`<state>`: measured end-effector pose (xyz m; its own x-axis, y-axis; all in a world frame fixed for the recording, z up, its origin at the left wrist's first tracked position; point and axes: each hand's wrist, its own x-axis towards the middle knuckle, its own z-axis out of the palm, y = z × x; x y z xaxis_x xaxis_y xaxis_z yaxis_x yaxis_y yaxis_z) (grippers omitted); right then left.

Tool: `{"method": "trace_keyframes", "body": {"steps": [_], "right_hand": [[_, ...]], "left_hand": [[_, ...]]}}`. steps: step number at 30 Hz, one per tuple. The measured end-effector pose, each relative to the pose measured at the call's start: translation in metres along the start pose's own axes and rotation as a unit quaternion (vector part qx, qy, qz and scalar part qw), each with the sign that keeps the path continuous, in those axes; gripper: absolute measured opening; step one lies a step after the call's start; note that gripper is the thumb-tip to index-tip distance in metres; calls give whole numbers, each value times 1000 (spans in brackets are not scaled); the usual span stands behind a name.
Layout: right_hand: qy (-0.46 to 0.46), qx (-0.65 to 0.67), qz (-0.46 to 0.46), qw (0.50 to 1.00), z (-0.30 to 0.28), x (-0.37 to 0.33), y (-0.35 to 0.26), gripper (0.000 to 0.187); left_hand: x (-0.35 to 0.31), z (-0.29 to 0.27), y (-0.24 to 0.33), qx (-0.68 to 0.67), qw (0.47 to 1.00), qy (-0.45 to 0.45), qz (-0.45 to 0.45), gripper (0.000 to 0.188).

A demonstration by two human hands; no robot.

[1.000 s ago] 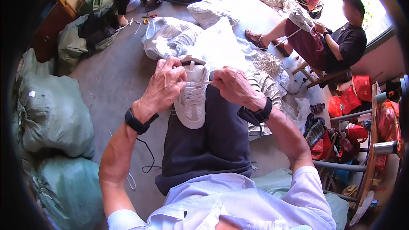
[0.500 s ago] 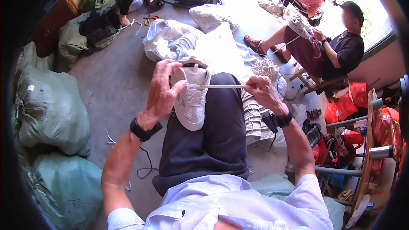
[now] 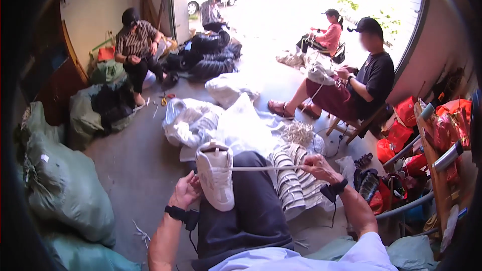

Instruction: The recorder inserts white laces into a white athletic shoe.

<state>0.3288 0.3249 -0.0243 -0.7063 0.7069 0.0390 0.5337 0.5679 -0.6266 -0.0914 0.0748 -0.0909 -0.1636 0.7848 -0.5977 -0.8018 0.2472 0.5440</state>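
A white sneaker [image 3: 218, 190] rests on my left thigh, its opening away from me and its toe toward me. A white shoelace [image 3: 266, 168] runs taut from its eyelets straight to the right. My right hand [image 3: 321, 168] pinches the lace's far end above a row of stacked shoe pieces. Close against the shoe's left side is my left hand [image 3: 186, 189], fingers curled together; whatever they hold is hidden. Dark straps with small boxes sit on both wrists.
Pale stacked shoe pieces [image 3: 296, 183], a lace bundle [image 3: 298, 133] and white plastic bags [image 3: 241, 123] lie ahead. Green sacks [image 3: 70, 180] line the left. A wooden-and-metal rack [image 3: 434, 170] with red bags stands right. A seated person [image 3: 371, 80] works at the right; others sit farther off.
The view has tilted up, showing more of the doorway and people. My left hand has left the shoe's upper for its left side, fingers now curled. The right still pulls the lace taut.
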Motion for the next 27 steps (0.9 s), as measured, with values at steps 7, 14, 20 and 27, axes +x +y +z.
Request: {"method": "trace_keyframes", "body": {"steps": [7,14,20,27], "right_hand": [[1,-4,78,997,-33,-31,19,20],[76,0,149,986,-55,-59,69,23],[105,23,226,968,-59,-87,106,22],[234,217,256,913,-60,-116,134,22]], "left_hand": [[18,-52,20,-223,968,23,115,24],[-38,-109,38,-242,931,92,259,20],[-93,-219,36,-308,878,211,300,27],[-140,-284,26,-381,833,231,328,24]]}}
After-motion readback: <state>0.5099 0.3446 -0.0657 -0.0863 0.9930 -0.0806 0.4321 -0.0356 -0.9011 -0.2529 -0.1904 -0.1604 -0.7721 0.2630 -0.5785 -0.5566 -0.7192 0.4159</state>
